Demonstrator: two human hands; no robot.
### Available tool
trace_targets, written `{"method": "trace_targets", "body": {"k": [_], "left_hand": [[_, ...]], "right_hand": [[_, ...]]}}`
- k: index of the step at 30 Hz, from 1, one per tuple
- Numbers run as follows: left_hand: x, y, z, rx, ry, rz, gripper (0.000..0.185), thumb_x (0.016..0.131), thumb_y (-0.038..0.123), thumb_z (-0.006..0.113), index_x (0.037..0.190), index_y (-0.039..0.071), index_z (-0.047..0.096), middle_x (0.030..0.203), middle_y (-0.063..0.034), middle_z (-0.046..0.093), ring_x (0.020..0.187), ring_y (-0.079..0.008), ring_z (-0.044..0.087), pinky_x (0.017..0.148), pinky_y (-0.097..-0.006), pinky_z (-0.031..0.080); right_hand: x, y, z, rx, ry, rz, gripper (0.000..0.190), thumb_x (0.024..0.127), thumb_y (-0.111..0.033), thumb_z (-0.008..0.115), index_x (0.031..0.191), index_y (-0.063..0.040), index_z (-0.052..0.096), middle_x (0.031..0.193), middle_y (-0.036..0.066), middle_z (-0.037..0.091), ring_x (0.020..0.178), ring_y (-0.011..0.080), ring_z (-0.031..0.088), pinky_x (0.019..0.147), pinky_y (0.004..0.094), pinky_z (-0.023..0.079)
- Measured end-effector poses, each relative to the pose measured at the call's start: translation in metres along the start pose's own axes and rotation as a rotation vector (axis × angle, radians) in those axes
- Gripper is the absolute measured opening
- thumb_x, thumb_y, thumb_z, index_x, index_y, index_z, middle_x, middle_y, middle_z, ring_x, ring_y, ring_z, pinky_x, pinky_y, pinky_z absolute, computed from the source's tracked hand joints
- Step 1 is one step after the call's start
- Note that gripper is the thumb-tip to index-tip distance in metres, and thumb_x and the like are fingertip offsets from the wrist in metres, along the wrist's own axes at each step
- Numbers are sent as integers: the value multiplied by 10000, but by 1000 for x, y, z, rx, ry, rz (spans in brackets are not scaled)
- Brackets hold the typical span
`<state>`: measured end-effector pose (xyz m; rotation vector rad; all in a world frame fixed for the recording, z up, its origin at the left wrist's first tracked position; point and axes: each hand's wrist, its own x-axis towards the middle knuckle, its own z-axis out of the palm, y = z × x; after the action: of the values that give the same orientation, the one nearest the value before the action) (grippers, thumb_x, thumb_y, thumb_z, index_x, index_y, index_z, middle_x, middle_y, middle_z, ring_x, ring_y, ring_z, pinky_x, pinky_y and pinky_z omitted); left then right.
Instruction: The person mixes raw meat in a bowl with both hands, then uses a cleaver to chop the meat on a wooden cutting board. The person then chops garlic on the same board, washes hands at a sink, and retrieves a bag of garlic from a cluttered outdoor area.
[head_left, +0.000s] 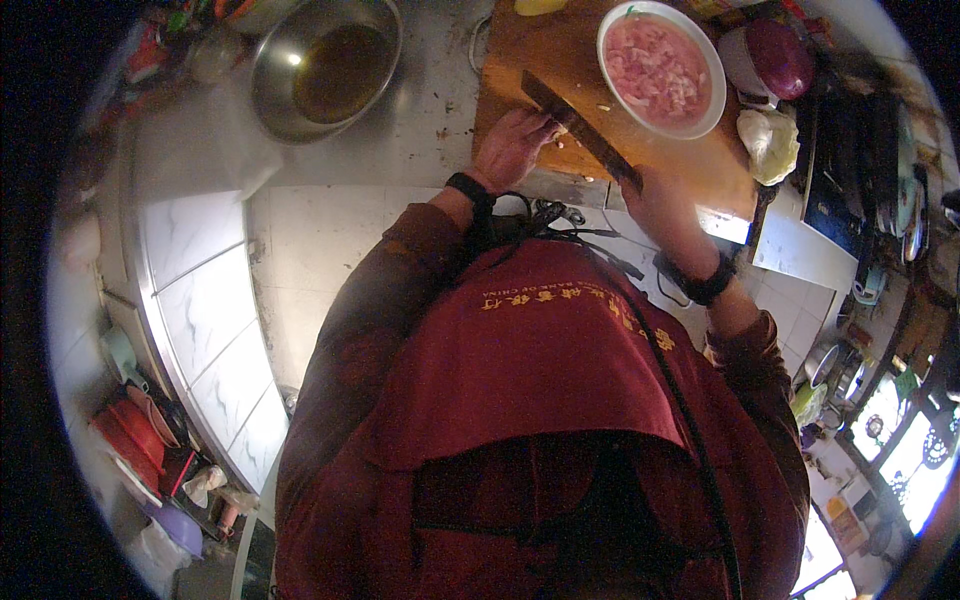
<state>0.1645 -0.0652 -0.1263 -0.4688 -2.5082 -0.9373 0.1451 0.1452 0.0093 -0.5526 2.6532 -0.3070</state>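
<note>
My right hand (664, 206) grips the handle end of a kitchen knife (589, 137), probably a cleaver seen from above its spine. The blade slants up and left across a wooden cutting board (675, 161). Beside the blade, my left hand (517, 146) has its fingers bunched on a small pale piece of food (559, 130), mostly hidden by the fingertips. Tiny pale bits lie on the wood nearby. A white bowl (604, 56) stands at the board's far right, holding sliced pink meat (656, 71) in liquid.
A steel basin (270, 97) with dark liquid sits on the counter at left. Right of the bowl are a purple rounded object (780, 60) and a pale cabbage-like vegetable (769, 142). Dark cables (555, 214) hang between my body and the counter edge.
</note>
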Motion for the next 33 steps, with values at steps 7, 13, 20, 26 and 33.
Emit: {"method": "trace_targets", "body": {"k": [7, 13, 20, 26, 33], "left_hand": [[-1, 1, -3, 49, -57, 7, 296, 766, 89, 559, 1055, 139, 599, 997, -54, 600, 876, -240, 541, 780, -367, 424], [-5, -3, 3, 92, 5, 51, 299, 754, 72, 579, 1045, 142, 599, 962, -56, 604, 864, -238, 549, 763, -366, 434], [-5, -4, 6, 70, 33, 30, 316, 732, 72, 605, 1043, 122, 592, 1005, -56, 600, 882, -245, 550, 755, -390, 450], [-5, 2, -5, 83, -10, 15, 352, 717, 45, 591, 1059, 127, 586, 1034, -51, 586, 888, -252, 541, 774, -385, 443], [-6, -2, 0, 72, 13, 20, 355, 720, 32, 598, 1060, 133, 572, 1022, -48, 598, 882, -254, 543, 761, -386, 441]], "right_hand": [[42, -2, 32, 18, -27, 12, 236, 797, -252, 510, 798, -33, 597, 710, 239, 594, 676, 405, 589, 612, 505, 467], [37, 4, 33, 57, 18, -7, 246, 811, -260, 504, 795, -33, 597, 715, 240, 595, 675, 412, 586, 614, 510, 465], [4, 4, 7, 12, -31, 10, 239, 816, -257, 507, 811, -38, 602, 706, 239, 593, 659, 410, 586, 609, 508, 466], [44, -5, 28, -23, -59, -28, 246, 810, -259, 520, 791, -35, 622, 711, 235, 596, 654, 414, 583, 601, 506, 461], [33, -1, 29, 143, 30, 12, 263, 811, -268, 520, 775, -31, 627, 711, 235, 595, 671, 408, 587, 603, 495, 464]]}}
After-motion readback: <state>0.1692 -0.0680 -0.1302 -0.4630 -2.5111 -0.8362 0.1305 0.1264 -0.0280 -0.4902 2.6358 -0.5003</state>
